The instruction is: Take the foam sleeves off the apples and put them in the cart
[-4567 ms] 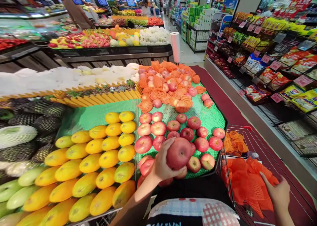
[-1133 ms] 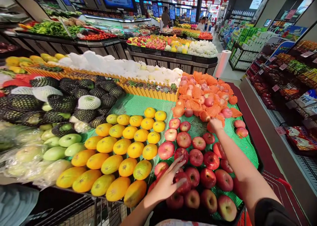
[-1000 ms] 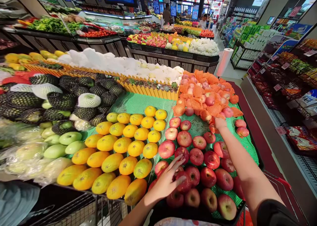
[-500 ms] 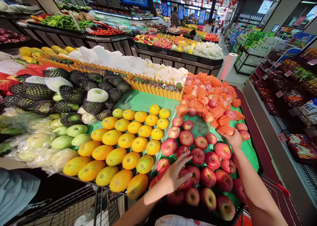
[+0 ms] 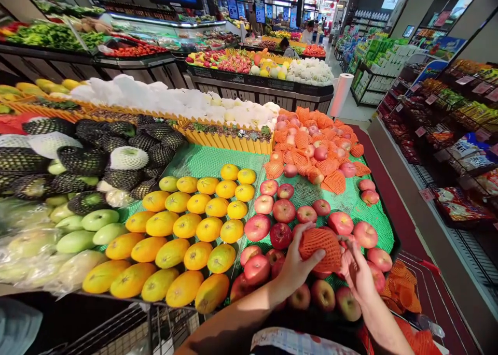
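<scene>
An apple in an orange foam net (image 5: 321, 247) is held above the loose red apples, near the front of the stand. My left hand (image 5: 293, 269) wraps round its left side, thumb across the front. At its right end, the curled fingers of my right hand (image 5: 358, 272) grip the edge of the foam net; my fingers partly hide that end. Bare red apples (image 5: 283, 210) lie in rows on the green mat (image 5: 379, 220) below and around both hands. Farther back is a heap of apples in orange foam nets (image 5: 307, 150).
Rows of oranges (image 5: 192, 225) lie to the left, then green apples (image 5: 100, 219) and dark netted fruit (image 5: 83, 160). A low yellow fence (image 5: 229, 140) borders the back. Empty orange nets (image 5: 402, 287) lie in a cart (image 5: 436, 277) at the right. Snack shelves (image 5: 447, 153) stand farther right.
My right hand has brought a netted apple from the heap back towards me. My left hand has moved right and closed on it. The view has shifted slightly right.
</scene>
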Tool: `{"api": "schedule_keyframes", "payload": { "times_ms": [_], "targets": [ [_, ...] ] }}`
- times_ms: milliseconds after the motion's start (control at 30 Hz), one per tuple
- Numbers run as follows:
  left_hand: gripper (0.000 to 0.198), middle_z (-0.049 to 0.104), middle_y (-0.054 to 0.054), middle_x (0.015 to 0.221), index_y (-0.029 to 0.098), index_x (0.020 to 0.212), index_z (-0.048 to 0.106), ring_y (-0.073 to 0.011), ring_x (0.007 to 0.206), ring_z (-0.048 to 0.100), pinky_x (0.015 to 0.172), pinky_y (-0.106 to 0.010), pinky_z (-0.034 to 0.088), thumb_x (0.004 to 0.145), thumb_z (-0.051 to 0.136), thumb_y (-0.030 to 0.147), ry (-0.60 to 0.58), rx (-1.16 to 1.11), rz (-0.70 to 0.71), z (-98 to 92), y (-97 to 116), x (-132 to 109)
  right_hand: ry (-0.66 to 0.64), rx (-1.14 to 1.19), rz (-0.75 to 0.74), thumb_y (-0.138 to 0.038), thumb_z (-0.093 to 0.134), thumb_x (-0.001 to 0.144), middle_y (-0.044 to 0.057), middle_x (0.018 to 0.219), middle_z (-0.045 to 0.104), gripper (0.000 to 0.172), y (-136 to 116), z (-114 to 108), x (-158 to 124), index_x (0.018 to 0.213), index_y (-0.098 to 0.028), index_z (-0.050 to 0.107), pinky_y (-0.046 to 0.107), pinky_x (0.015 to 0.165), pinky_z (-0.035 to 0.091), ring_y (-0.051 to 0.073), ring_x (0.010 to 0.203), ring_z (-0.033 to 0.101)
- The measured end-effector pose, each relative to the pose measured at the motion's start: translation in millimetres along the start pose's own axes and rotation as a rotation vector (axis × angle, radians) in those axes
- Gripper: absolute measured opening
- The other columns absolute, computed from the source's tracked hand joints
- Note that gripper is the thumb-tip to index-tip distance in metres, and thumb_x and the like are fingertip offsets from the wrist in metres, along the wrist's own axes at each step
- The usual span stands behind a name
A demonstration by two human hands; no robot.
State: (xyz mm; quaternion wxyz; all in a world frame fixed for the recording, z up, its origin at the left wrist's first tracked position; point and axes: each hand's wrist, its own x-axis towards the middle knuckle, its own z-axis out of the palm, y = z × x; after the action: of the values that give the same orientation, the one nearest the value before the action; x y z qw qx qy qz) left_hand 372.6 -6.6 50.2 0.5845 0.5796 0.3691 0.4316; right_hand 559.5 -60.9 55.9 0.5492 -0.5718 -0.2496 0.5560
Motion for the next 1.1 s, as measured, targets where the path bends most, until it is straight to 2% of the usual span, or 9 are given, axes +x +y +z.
{"api": "schedule_keyframes", "payload": {
  "times_ms": [233,333,433,533,600,733,833,967,1100],
  "targets": [
    [0.053,0.077,-0.011,0.138,0.025,0.139,0.068,-0.031,0.136,0.068,0.12,-0.054,0.056,0.113,0.039,0.062,0.14,0.088,-0.11,20.5,-15,-14,-0.012,0.043,-0.158,-0.048,0.092,0.078,0.006,0.138,0.074,0.086,28,15,-31,0.155,-0.039,0.055,0.048,0.119,0.053,0.031,0.14,0.063],
    [0.058,0.082,-0.011,0.113,0.023,0.116,0.076,-0.0312,0.113,0.077,0.105,-0.049,0.064,0.109,0.045,0.07,0.135,0.151,-0.081,16.6,-16,-14,-0.018,0.067,-0.141,-0.05,0.096,0.073,0.008,0.131,0.077,0.094,25,14,-30,0.156,-0.036,0.055,0.049,0.113,0.056,0.033,0.13,0.069],
    [0.059,0.079,-0.009,0.095,0.022,0.1,0.072,-0.0288,0.099,0.076,0.096,-0.044,0.065,0.107,0.046,0.074,0.322,0.189,-0.073,-1.4,-12,-1,0.043,0.069,-0.16,-0.05,0.099,0.068,0.009,0.123,0.079,0.099,15,9,-29,0.156,-0.034,0.056,0.049,0.104,0.06,0.035,0.121,0.072],
    [0.05,0.077,-0.011,0.112,0.021,0.115,0.066,-0.0301,0.12,0.071,0.109,-0.046,0.06,0.11,0.045,0.067,0.57,0.241,0.012,-24.3,-7,19,0.105,0.035,-0.187,-0.052,0.101,0.063,0.01,0.119,0.079,0.106,7,-1,-32,0.157,-0.032,0.056,0.05,0.099,0.061,0.036,0.115,0.073],
    [0.044,0.071,-0.014,0.132,0.021,0.131,0.059,-0.0318,0.137,0.063,0.122,-0.05,0.051,0.109,0.053,0.058,0.613,0.314,0.076,-34.4,-6,28,0.081,0.027,-0.18,-0.059,0.099,0.064,0.012,0.126,0.078,0.106,3,-7,-36,0.158,-0.031,0.057,0.051,0.101,0.061,0.037,0.118,0.072],
    [0.044,0.06,-0.018,0.153,0.02,0.146,0.048,-0.0339,0.152,0.054,0.131,-0.057,0.041,0.107,0.058,0.039,0.443,0.426,0.123,-32.0,-12,22,0.018,0.078,-0.155,-0.066,0.098,0.065,0.013,0.14,0.073,0.104,-7,-8,-45,0.157,-0.033,0.059,0.052,0.105,0.061,0.039,0.129,0.068],
    [0.048,0.055,-0.016,0.161,0.024,0.151,0.049,-0.0332,0.156,0.051,0.133,-0.057,0.04,0.104,0.058,0.028,0.094,0.375,0.179,-18.4,-16,4,-0.03,0.138,-0.107,-0.063,0.101,0.064,0.012,0.138,0.074,0.104,-10,-1,-49,0.155,-0.035,0.06,0.051,0.104,0.062,0.039,0.129,0.069],
    [0.111,0.05,-0.018,0.168,0.027,0.167,0.035,-0.0408,0.155,0.052,0.13,-0.057,0.045,0.076,0.097,0.037,-0.394,0.156,0.188,-4.8,-19,-15,-0.09,0.14,-0.062,-0.054,0.101,0.067,0.01,0.129,0.077,0.107,-3,1,-48,0.16,-0.036,0.053,0.052,0.102,0.063,0.037,0.119,0.074],
    [0.123,0.052,-0.018,0.164,0.025,0.159,0.046,-0.0434,0.154,0.052,0.133,-0.061,0.04,0.056,0.11,0.047,-0.353,0.095,0.154,-2.7,-22,-19,-0.132,-0.06,-0.107,-0.044,0.104,0.065,0.008,0.116,0.079,0.111,2,-11,-43,0.161,-0.034,0.048,0.043,0.09,0.065,0.032,0.109,0.077]
  ]
}}
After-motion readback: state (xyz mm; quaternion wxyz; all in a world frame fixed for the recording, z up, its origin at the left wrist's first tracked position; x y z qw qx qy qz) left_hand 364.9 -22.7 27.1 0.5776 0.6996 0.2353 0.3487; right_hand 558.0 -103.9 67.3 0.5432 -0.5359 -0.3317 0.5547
